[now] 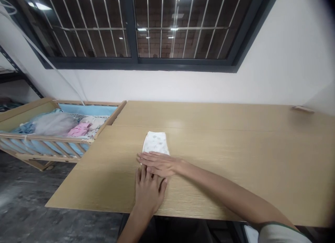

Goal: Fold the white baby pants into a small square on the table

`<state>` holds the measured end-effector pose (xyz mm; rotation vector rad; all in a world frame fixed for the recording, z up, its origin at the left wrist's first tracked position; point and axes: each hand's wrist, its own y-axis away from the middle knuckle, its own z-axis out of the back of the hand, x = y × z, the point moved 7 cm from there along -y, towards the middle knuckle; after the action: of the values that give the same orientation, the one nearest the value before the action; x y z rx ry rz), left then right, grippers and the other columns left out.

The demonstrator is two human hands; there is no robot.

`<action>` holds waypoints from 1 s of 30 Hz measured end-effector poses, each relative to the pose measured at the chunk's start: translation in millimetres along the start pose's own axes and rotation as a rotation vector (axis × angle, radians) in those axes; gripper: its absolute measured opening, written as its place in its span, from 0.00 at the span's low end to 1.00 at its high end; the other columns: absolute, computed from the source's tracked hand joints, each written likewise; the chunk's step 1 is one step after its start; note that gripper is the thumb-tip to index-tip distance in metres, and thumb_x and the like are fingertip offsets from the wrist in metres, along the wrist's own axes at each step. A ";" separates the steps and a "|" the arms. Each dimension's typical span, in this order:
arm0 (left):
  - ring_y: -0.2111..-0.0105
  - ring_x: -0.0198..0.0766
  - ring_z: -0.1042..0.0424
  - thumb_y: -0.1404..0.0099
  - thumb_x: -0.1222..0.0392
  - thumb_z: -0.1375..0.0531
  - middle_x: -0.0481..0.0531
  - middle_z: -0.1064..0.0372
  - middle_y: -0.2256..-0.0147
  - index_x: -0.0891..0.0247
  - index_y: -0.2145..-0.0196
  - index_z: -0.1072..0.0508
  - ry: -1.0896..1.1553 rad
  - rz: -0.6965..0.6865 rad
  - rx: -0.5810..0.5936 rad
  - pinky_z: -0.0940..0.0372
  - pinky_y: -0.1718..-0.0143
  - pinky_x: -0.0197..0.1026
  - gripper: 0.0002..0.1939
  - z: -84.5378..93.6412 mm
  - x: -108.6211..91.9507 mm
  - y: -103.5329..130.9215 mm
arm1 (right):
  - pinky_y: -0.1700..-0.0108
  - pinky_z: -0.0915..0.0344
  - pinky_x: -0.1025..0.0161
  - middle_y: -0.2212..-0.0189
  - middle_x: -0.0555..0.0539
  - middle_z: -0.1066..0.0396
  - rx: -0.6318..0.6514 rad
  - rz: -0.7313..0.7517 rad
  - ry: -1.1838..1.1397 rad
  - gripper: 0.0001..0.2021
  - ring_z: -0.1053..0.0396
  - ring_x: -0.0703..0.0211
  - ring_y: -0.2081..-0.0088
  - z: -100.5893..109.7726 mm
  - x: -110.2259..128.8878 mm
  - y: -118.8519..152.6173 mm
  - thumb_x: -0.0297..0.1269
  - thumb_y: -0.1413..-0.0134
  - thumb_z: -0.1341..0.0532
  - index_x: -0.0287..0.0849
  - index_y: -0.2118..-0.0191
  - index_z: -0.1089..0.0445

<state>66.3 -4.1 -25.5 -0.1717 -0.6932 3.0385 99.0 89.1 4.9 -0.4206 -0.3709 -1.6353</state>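
A small white cloth with a faint print (156,142) lies folded on the wooden table (222,145). My right hand (159,163) rests flat across the cloth's near part, its fingers stretched out to the left and covering that part. Just nearer to me, my left hand (148,190) lies palm down with its fingers spread, the fingertips touching or just under the edge of my right hand. Whether the cloth reaches under the left fingertips is hidden.
To the left of the table stands a wooden crib (60,145) with blue lining, holding a pink cloth (79,129) and other fabrics. A small flat piece (303,109) lies at the table's far right. A barred window is set in the wall behind.
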 end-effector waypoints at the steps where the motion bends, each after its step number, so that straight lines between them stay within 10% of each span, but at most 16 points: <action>1: 0.38 0.63 0.37 0.28 0.45 0.47 0.68 0.30 0.42 0.64 0.42 0.26 0.005 0.008 0.004 0.39 0.40 0.66 0.26 1.8 -0.6 -0.3 | 0.26 0.67 0.52 0.26 0.46 0.64 0.008 -0.018 0.013 0.30 0.66 0.56 0.25 0.9 -6.8 -1.8 0.48 0.25 0.56 0.45 0.25 0.59; 20: 0.33 0.64 0.45 0.29 0.49 0.44 0.65 0.46 0.31 0.58 0.34 0.36 0.000 0.039 0.006 0.40 0.39 0.65 0.29 12.4 -4.1 -3.9 | 0.26 0.69 0.53 0.26 0.50 0.63 -0.128 -0.176 0.215 0.32 0.66 0.55 0.25 51.9 -149.7 -38.2 0.53 0.27 0.58 0.45 0.25 0.57; 30: 0.29 0.62 0.53 0.27 0.47 0.46 0.69 0.55 0.29 0.68 0.30 0.46 0.100 -0.041 -0.001 0.44 0.35 0.66 0.35 6.4 7.4 3.3 | 0.27 0.62 0.45 0.25 0.36 0.68 -0.524 -0.427 0.088 0.41 0.67 0.46 0.25 74.5 -122.9 2.5 0.57 0.30 0.54 0.35 0.25 0.65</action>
<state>58.2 -9.5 -22.0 -0.3032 -0.6824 2.9666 116.4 231.6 11.6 -0.6911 0.0507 -2.1648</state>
